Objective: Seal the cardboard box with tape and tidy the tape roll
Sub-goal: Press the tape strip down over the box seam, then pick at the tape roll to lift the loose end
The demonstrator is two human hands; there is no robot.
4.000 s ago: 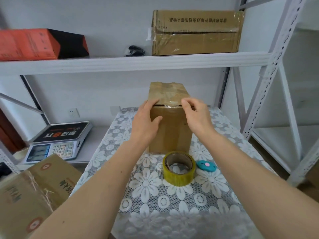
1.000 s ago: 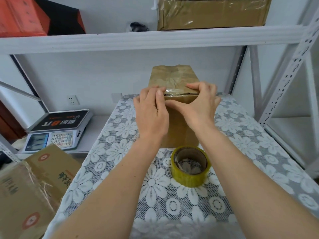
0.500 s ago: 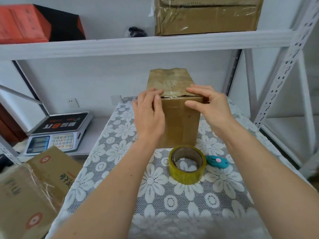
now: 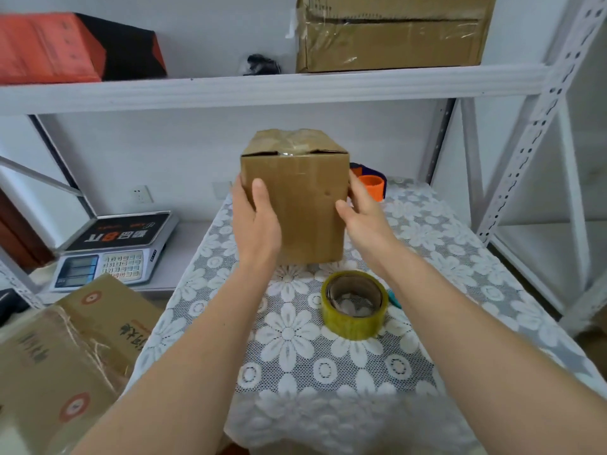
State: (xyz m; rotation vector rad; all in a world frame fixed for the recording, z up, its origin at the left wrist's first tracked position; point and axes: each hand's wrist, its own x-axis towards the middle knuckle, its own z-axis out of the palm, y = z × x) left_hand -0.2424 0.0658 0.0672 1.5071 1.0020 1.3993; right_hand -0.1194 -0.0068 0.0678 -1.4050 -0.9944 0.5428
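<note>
At far left I see a taped carton (image 4: 62, 339) low down, and behind it a weighing scale (image 4: 115, 249) on a low shelf. My left hand (image 4: 258, 221) clasps the left side of the cardboard box (image 4: 297, 205), thumb across its front face. The box stands upright on the lace-covered desk (image 4: 295, 362), clear tape over its top seam — flap corners lifted slightly. My right hand (image 4: 363, 215) grips the box's right side. Just nearer me sits the tape roll (image 4: 354, 305), flat on the desk; an orange roll (image 4: 372, 187) peeks out behind the box.
</note>
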